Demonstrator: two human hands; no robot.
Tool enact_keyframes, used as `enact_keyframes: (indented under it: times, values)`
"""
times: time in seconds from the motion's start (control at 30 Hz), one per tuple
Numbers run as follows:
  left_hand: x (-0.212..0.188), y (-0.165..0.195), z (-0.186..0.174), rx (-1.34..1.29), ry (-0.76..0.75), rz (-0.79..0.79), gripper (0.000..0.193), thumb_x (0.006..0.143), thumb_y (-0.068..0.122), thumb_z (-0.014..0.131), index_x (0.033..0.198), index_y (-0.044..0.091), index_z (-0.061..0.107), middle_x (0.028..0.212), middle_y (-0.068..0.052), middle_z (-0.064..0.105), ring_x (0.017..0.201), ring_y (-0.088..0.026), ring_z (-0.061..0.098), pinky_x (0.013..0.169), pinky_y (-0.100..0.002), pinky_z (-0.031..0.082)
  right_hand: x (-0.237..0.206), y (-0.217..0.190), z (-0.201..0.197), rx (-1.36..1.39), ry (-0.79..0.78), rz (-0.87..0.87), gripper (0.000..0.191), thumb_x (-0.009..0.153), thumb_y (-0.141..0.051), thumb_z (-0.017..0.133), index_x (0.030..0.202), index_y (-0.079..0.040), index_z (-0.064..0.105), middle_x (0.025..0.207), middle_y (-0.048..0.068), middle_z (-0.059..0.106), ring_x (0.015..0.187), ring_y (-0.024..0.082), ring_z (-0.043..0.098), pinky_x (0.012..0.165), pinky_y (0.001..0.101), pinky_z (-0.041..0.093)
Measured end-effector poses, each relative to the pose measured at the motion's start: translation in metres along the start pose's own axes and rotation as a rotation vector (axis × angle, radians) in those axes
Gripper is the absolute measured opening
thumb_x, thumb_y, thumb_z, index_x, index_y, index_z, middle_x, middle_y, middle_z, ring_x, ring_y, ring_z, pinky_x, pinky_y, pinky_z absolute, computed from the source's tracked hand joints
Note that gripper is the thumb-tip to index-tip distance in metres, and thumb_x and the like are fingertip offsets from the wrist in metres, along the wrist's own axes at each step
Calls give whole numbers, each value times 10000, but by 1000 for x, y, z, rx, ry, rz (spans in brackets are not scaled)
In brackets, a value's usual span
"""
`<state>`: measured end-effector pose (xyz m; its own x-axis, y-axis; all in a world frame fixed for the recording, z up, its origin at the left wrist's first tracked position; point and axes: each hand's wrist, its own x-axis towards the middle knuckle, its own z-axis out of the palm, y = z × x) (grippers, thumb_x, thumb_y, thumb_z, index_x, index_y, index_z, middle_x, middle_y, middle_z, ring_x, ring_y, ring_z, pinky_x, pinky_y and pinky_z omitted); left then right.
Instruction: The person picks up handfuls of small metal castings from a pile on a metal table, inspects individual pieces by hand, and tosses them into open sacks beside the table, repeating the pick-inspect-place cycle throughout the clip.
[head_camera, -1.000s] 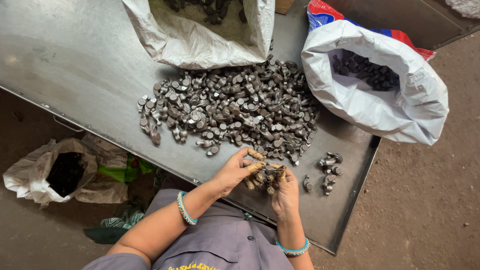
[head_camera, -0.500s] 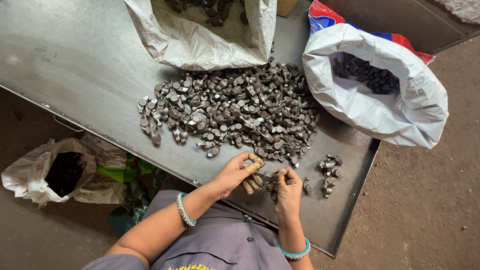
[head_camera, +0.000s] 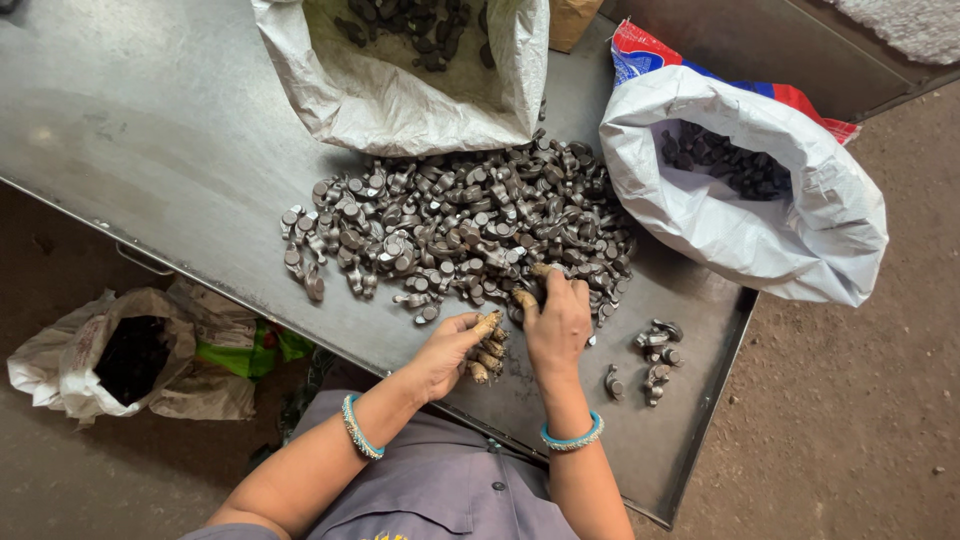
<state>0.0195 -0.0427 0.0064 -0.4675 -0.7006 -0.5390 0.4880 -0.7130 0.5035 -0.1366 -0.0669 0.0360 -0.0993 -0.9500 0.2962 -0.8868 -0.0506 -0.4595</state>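
Observation:
A large pile of small dark metal parts (head_camera: 450, 225) lies on a grey metal tray table (head_camera: 150, 150). My right hand (head_camera: 558, 322) rests palm down at the pile's near edge, with its fingertips bent over the parts there. Whether it grips one is hidden. My left hand (head_camera: 452, 350) sits just left of it, fingers curled around a few of the metal parts. Both fingertips look grimy. Each wrist wears a turquoise bangle.
A small separate group of parts (head_camera: 655, 355) lies to the right of my hands. An open white sack (head_camera: 400, 100) lies behind the pile, and another white sack (head_camera: 760, 230) holding parts stands at the right. A bag (head_camera: 70, 370) sits on the floor at the left.
My hands were together in front of me holding parts. The right hand has since moved forward onto the pile's edge, while the left has stayed close to the table's front.

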Motion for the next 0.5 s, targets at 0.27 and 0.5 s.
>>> enact_keyframes:
  times: [0.27, 0.5]
  values:
    - [-1, 0, -3, 26, -62, 13, 209, 999, 288, 662, 952, 84, 658, 810, -44, 708, 600, -134, 665, 441, -250, 484, -40, 46, -5, 391, -86, 146, 415, 755, -48, 866, 1135, -82, 704, 994, 93, 695, 927, 242, 644, 818, 355, 533]
    - [4, -8, -8, 27, -76, -11, 213, 1001, 280, 669, 920, 85, 645, 786, -50, 703, 591, -129, 657, 444, -248, 488, -87, 97, -15, 1418, -64, 420, 509, 800, 169, 709, 1254, -7, 561, 1219, 123, 678, 1121, 217, 667, 944, 346, 585]
